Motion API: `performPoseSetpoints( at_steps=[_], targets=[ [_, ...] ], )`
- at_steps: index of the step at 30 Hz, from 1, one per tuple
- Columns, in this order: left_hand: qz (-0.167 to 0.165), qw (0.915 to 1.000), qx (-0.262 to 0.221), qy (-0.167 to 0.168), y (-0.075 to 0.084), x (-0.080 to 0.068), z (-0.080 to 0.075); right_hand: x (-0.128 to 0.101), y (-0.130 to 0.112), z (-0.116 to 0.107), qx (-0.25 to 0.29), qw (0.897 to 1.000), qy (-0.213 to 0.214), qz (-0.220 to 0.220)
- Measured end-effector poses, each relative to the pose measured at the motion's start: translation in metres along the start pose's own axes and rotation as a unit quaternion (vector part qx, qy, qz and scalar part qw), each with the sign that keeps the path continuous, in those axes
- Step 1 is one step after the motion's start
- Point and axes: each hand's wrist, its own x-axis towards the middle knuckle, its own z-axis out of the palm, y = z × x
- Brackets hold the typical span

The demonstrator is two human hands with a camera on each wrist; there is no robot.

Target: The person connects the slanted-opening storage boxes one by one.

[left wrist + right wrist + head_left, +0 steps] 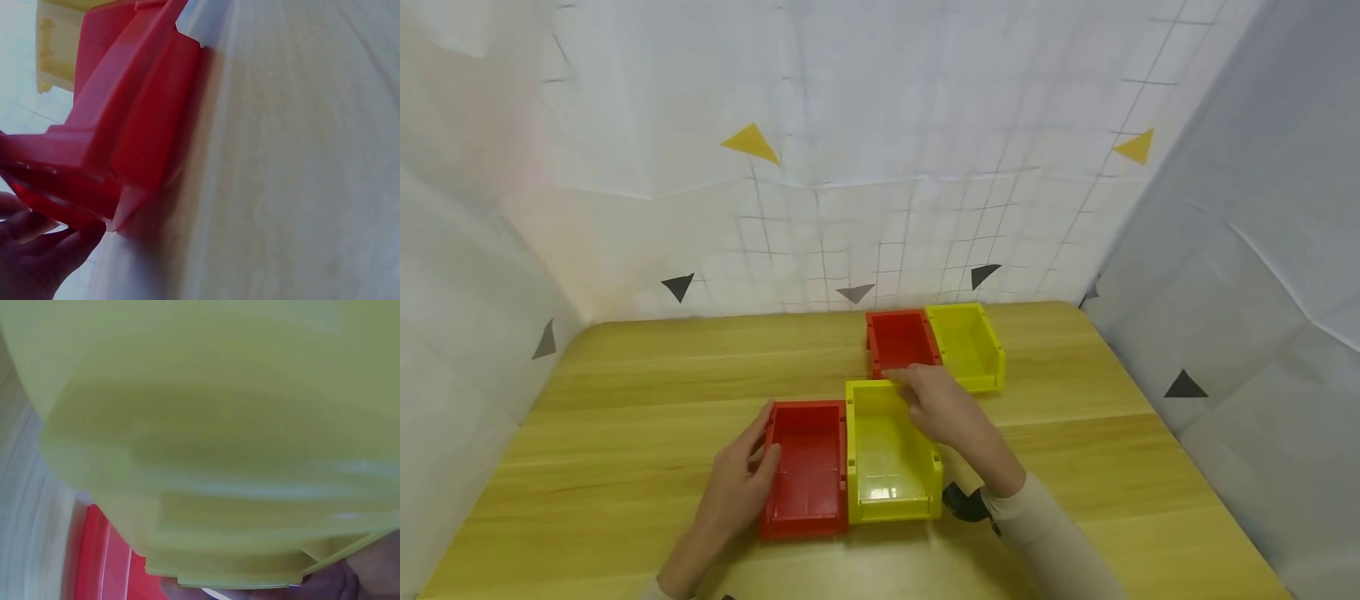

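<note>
As both hands are at the near pair of bins, left hand (pixel 737 479): left of the near yellow bin (pixel 883 458), with the near red bin (pixel 807 475) in between. Spread wide, thumb at the red bin's left rim, fingers along its outer left side; no clear pinch from where I stand.
Near red bin: immediately left of the near yellow bin, walls side by side. Touching or a hair apart, cannot tell. Long axis runs away from the person.
Near yellow bin: the landmark. Long axis also runs away from the person, roughly parallel to the red one. Rim looks higher than the red bin's, so probably held up a bit; its underside on or off the table (pixel 625 417), cannot tell.
Far red bin (pixel 902 337): beyond the near yellow bin, near end partly covered.
Right hand (pixel 936 404): at the near yellow bin's far right corner, narrow, fingers hooked over the far rim, gripping it.
Key relation: yellow bin extends from the right hand back toward the person. Right hand is nearer; any shift likely hinges on the red-yellow seam.
Far yellow bin (pixel 966 342): beyond and right of the near yellow bin, beside the far red one, unheld.
</note>
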Motion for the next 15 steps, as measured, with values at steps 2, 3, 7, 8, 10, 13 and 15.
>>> performPoseSetpoints(
  at_steps=[2,3,7,8,10,13,15],
  targets=[
    [-0.007,1.0,-0.005,0.001,0.0003,-0.0005,0.0004,0.0005,0.0005,0.0018,0.001,1.0,0.0,0.002],
    [-0.012,0.9999,-0.007,0.003,0.0004,-0.0006,0.0007,0.0008,0.0006,0.0024,0.0,1.0,0.001,0.003],
    [-0.007,0.9998,-0.014,0.009,-0.0004,-0.0005,0.0018,0.0018,0.0004,0.0042,-0.009,1.0,0.006,0.006],
    [-0.006,0.9998,-0.016,0.01,-0.0007,-0.0005,0.0021,0.0021,0.0003,0.0045,-0.01,1.0,0.006,0.005],
    [-0.007,0.9997,-0.019,0.012,-0.0009,-0.0006,0.0028,0.0024,0.0005,0.0048,-0.011,1.0,0.004,0.004],
    [-0.008,0.9996,-0.023,0.015,-0.0015,-0.0012,0.0036,0.0024,0.0021,0.0052,-0.002,1.0,-0.003,-0.001],
    [-0.016,0.9995,-0.024,0.014,-0.002,-0.002,0.004,0.0009,0.0028,0.0049,0.005,1.0,-0.004,-0.002]
  ],
)
